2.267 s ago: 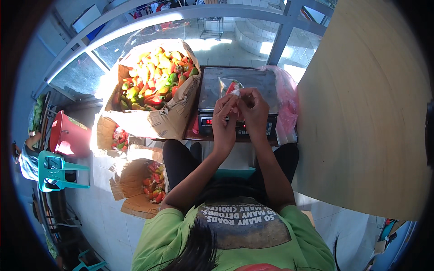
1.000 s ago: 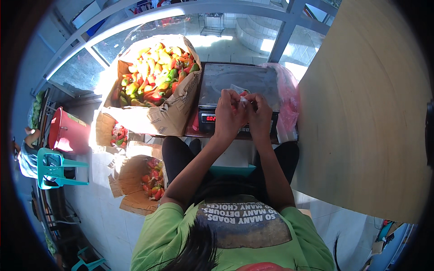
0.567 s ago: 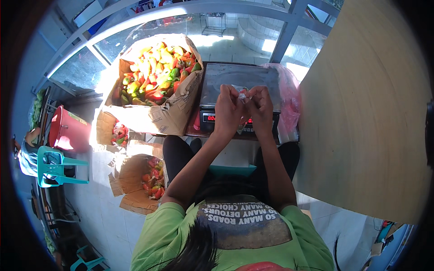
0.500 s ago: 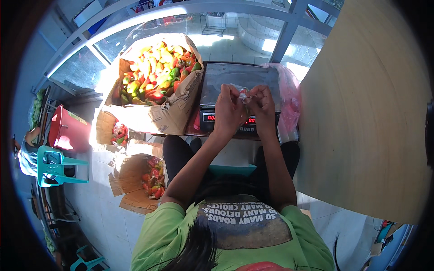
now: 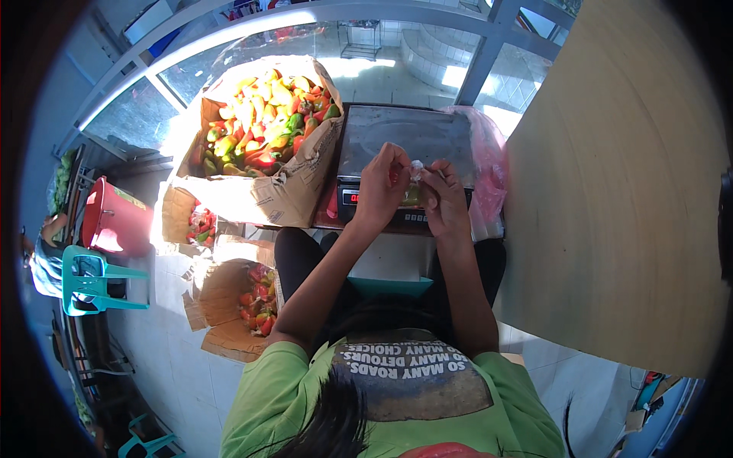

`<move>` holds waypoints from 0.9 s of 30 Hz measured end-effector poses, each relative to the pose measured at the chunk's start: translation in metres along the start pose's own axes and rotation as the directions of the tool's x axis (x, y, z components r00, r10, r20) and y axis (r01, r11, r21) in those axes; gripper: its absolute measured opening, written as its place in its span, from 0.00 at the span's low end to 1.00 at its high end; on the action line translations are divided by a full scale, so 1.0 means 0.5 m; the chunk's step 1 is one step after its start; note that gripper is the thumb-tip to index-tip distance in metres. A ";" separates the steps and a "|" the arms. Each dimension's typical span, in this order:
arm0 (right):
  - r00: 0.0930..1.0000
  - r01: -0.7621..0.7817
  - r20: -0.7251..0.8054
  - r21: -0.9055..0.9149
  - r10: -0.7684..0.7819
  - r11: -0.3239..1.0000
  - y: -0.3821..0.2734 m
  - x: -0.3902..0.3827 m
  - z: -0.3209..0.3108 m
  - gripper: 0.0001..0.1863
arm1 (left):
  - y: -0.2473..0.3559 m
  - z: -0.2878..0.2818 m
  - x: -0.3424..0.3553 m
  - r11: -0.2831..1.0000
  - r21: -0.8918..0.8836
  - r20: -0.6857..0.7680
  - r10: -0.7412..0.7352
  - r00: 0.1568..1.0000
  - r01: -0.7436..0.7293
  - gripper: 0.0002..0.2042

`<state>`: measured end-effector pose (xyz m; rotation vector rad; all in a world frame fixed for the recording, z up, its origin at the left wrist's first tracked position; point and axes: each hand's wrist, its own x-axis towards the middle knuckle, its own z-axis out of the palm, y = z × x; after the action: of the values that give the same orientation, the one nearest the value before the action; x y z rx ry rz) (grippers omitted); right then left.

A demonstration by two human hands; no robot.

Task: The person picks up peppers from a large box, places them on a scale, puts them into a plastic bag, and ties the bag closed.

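Observation:
Both hands are raised over the front of a digital scale [image 5: 405, 122] with a steel platform and red display. My left hand [image 5: 379, 191] is closed at the crumpled white twisted top of a small clear plastic bag [image 5: 414, 195]. My right hand [image 5: 447, 197] pinches the same top from the other side. The bag hangs between them, with something greenish and red inside, partly hidden by my fingers. Left of the scale stands a big open paper-lined box [image 5: 294, 195] of red, yellow and green peppers. A pink plastic bag [image 5: 489, 172] lies along the scale's right side.
Two smaller cardboard boxes [image 5: 225, 332] [image 5: 179, 217] hold bagged peppers at the lower left. A person [image 5: 46, 271] is by a teal plastic chair [image 5: 80, 282] and red bin [image 5: 122, 221] at far left. A curved wooden panel [image 5: 611, 191] fills the right; a glass front runs behind.
The small bag has tilted down from above my fingers to hang between my hands, its white top now uppermost. My right hand has shifted slightly lower and right.

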<state>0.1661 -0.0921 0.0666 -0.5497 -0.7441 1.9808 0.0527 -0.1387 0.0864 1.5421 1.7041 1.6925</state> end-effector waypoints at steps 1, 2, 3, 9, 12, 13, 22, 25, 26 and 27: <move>1.000 -0.013 0.021 0.025 0.013 1.000 -0.002 -0.002 0.000 0.09 | 0.002 -0.001 0.002 1.000 -0.009 0.004 -0.009 1.000 0.009 0.08; 1.000 -0.014 0.022 0.023 0.014 1.000 -0.007 -0.001 0.000 0.09 | 0.004 -0.002 0.003 1.000 -0.018 0.008 -0.019 1.000 0.019 0.08; 0.995 -0.020 0.097 -0.018 0.021 1.000 -0.014 0.001 -0.002 0.09 | 0.010 -0.004 0.005 1.000 -0.019 0.008 -0.020 1.000 0.020 0.08; 0.986 -0.024 0.158 -0.224 0.061 0.974 -0.046 0.007 -0.001 0.08 | 0.008 -0.004 0.005 0.998 -0.045 0.068 0.053 0.996 -0.050 0.07; 0.994 0.048 0.102 -0.211 -0.026 0.976 -0.024 0.009 -0.011 0.08 | 0.001 -0.003 0.001 0.993 -0.054 0.091 0.107 0.990 -0.102 0.08; 0.994 0.098 0.068 -0.205 -0.086 0.974 -0.019 0.008 -0.013 0.08 | 0.007 -0.003 -0.003 0.990 -0.048 0.095 0.136 0.986 -0.132 0.09; 0.993 0.108 -0.008 -0.256 -0.114 0.961 -0.020 -0.012 -0.011 0.07 | 0.002 -0.002 -0.031 0.984 0.091 0.125 0.141 0.982 -0.153 0.08; 0.989 0.125 -0.037 -0.276 -0.141 0.953 -0.023 -0.022 -0.002 0.07 | 0.007 -0.005 -0.029 0.953 0.161 0.149 0.233 0.961 -0.256 0.08; 0.989 0.125 -0.038 -0.276 -0.141 0.953 -0.020 -0.023 -0.006 0.07 | 0.009 -0.006 -0.028 0.922 0.203 0.162 0.300 0.940 -0.329 0.08; 0.988 0.136 -0.028 -0.287 -0.151 0.948 -0.016 -0.023 -0.009 0.08 | 0.010 -0.006 -0.028 0.922 0.203 0.162 0.300 0.940 -0.330 0.08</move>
<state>0.1790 -0.0978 0.0699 -0.6918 -1.0183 1.7299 0.0584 -0.1529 0.0850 2.0825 1.7033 1.5341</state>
